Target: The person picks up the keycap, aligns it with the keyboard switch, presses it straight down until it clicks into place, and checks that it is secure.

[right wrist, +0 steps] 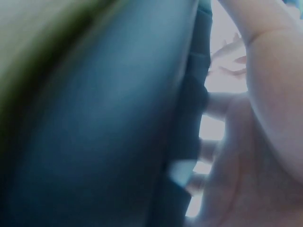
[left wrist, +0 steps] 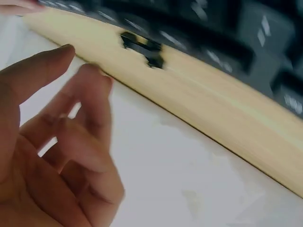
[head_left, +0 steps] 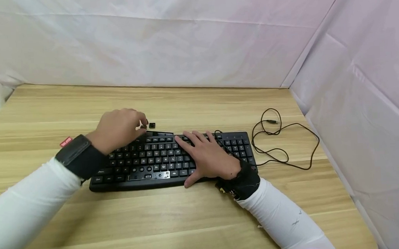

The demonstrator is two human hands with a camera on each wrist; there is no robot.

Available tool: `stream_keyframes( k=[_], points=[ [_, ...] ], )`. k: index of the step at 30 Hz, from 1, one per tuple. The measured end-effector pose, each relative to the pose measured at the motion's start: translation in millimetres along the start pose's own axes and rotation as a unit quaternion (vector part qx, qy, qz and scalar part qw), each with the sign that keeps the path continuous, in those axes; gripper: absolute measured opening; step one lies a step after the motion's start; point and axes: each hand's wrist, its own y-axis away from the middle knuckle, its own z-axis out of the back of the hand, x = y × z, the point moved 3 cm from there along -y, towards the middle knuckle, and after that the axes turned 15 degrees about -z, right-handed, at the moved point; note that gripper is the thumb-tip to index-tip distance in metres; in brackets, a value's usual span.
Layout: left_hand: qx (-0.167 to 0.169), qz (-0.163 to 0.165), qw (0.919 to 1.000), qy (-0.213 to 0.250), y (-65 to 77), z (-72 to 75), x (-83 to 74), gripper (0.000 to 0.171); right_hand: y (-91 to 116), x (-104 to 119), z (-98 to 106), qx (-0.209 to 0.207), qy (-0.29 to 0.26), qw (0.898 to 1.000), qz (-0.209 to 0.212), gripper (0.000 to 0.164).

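Note:
A black keyboard (head_left: 160,156) lies on the wooden table, with its space bar off and several round key posts bare in the row above. My left hand (head_left: 120,128) hovers over its back left edge, fingers loosely bent. In the left wrist view the thumb and fingertips (left wrist: 97,71) stand apart with nothing between them. Small black keycaps (left wrist: 142,47) lie on the table behind the keyboard; one keycap (head_left: 152,125) shows just right of the left fingertips. My right hand (head_left: 209,157) rests spread on the keyboard's right half, thumb at the front edge.
The keyboard's black cable (head_left: 286,161) lies in loose loops on the right, its plug (head_left: 271,121) among them. A red tag (head_left: 66,141) sits beyond the left wrist. White cloth (head_left: 168,47) hangs behind the table and along its right side.

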Motion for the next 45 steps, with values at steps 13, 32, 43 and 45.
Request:
stream_keyframes(
  k=[13,32,43,45],
  points=[
    [0.083,0.063,0.9945,-0.012,-17.1,-22.1,30.0,0.044,-2,4,0,0.005,0.001,1.0,0.007,0.129],
    [0.068,0.047,0.9963,0.021,-14.9,-15.7,30.4,0.01,-3,6,4,0.0,0.0,1.0,0.013,0.129],
    [0.031,0.04,0.9987,0.002,-2.0,-14.7,30.8,0.02,-3,4,4,0.002,-0.007,1.0,0.011,0.128],
    [0.024,0.035,0.9991,-0.002,2.6,-13.4,28.0,0.022,-3,4,4,0.002,-0.009,1.0,0.011,0.128]
  ],
)
